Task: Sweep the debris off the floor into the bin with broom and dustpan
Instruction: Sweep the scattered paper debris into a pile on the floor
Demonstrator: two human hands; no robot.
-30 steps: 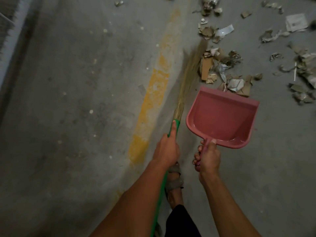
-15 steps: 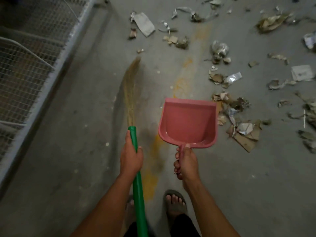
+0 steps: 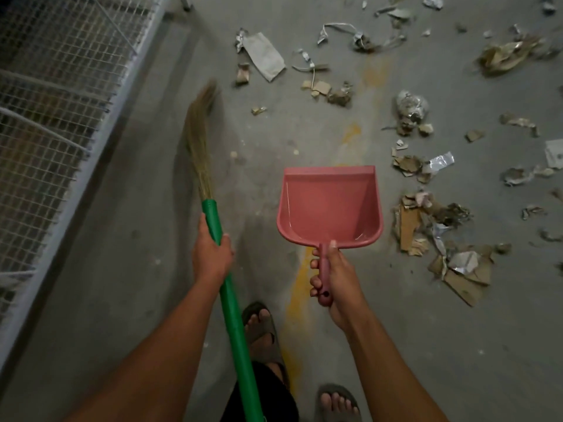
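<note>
- Plainly, the broom (image 3: pixel 213 214) is a light thing: a bundle of soft, springy grass bristles on a stiff green handle. The left hand (image 3: pixel 211 254) grips that handle just below the bristles, fingers curled round it, which should give close control of the tip.
- Its bristle end is blurred and lies toward the wire mesh cage (image 3: pixel 54 117), well apart from most of the litter; whether the tip touches the floor (image 3: pixel 137 300) I cannot tell.
- Rigid, thin pink plastic makes up the dustpan (image 3: pixel 330 208), probably very light and a little slippery inside. The right hand (image 3: pixel 333 275) is closed round its short handle, thumb on top near the pan's back wall. It looks held clear of the floor and shows nothing inside.
- Scattered debris (image 3: pixel 441 239) lies to the right and ahead: torn cardboard, crumpled paper and foil scraps. I judge it weightless and flimsy, apt to skid or flutter under a hard stroke, so short, gentle sweeps would suit; flat cardboard pieces may catch at the pan's lip.
- No bin is in view, so its place cannot be told.
- Litter at the right and top edges is cut off, the light is dim, and small scraps are hard to identify. The cage's contents are unclear.
</note>
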